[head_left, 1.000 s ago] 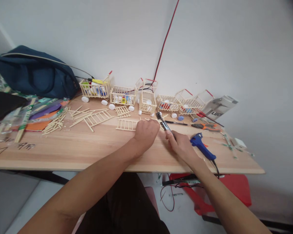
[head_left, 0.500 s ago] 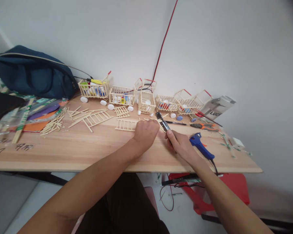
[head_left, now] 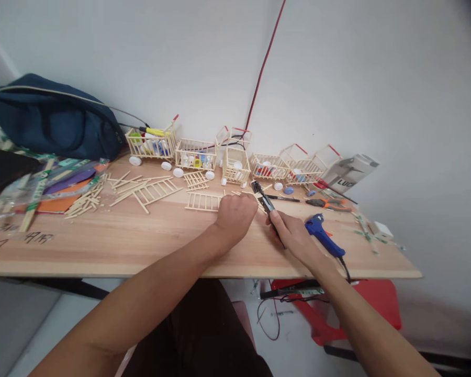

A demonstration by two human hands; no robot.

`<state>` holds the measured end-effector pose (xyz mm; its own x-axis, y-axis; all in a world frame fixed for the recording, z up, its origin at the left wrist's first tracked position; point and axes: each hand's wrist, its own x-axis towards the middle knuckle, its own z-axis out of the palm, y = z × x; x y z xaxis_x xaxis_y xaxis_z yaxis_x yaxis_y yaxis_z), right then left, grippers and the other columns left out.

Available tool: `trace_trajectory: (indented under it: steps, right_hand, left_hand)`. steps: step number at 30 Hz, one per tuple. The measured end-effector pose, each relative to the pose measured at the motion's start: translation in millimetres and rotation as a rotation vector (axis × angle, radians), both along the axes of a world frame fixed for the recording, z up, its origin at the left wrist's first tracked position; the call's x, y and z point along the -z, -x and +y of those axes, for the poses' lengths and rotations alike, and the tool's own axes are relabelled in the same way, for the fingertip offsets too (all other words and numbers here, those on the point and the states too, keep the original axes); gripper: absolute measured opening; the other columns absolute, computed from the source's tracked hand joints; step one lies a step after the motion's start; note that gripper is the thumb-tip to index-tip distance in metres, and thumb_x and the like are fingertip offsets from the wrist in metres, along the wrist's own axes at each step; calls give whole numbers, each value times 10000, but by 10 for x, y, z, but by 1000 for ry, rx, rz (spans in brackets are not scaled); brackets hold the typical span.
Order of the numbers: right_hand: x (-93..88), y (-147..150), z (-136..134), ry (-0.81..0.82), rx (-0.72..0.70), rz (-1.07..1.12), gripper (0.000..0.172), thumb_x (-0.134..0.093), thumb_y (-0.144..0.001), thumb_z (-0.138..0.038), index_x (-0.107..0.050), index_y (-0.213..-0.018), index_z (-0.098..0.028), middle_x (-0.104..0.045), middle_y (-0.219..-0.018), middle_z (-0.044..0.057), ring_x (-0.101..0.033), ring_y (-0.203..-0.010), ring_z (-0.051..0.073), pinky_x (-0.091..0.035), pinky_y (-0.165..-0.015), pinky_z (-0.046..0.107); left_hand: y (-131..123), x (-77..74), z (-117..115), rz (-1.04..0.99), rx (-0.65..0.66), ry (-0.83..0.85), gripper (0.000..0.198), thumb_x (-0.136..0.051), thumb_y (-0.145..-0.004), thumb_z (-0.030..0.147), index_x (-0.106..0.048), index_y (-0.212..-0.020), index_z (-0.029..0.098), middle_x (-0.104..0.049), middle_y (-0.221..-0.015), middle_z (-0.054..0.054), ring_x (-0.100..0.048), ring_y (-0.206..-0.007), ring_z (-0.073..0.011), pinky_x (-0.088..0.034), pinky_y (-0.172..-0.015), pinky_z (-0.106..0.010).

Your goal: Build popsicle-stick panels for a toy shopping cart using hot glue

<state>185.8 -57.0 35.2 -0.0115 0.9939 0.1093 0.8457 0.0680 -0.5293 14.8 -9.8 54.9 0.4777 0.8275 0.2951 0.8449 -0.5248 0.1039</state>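
My right hand (head_left: 286,228) is wrapped round a dark, plier-like hand tool (head_left: 266,200), its head tilted up and away from me. Just left of the tool, my left hand (head_left: 237,212) is closed, knuckles up; what its fingers hold is hidden. Pale stick ends (head_left: 259,196) show between this fist and the tool's head. A ladder-like stick frame (head_left: 202,201) lies beside the left fist, partly covered by it. Further left are a smaller slatted panel (head_left: 196,180) and another ladder-like frame (head_left: 157,192).
Several small stick-built carts (head_left: 235,166) with wheels line the wall. Loose sticks (head_left: 88,196) and a blue bag (head_left: 55,118) are at left. On the right lie a blue glue gun (head_left: 324,235), orange-handled pliers (head_left: 329,204) and a black pen (head_left: 282,198).
My left fist has shifted very slightly right, closer to the tool. My right hand and the tool have barely moved. Everything else stays in place.
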Motion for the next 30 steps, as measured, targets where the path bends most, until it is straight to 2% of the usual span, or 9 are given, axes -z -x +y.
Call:
trace_trajectory:
  steps: [9, 30]
  right_hand:
    - [-85, -3, -8, 61, 40, -31, 613, -192, -952, -640, -609, -864, -199, -624, -663, 33, -603, -699, 211, -399, -695, 303]
    - [-4, -5, -18, -4, 20, -61, 612, -213, -947, -654, -595, -829, -190, -595, -611, 34, -564, -593, 191, -364, -602, 278]
  left_hand:
    - [-5, 27, 8, 1, 14, -11, 263, -382, -917, 31, -642, -947, 63, -720, -877, -190, -719, -855, -284, -539, -685, -348]
    - [-11, 11, 14, 15, 9, 22, 263, -387, -913, 35, -644, -957, 69, -718, -904, -191, -716, -872, -271, -540, -699, -344]
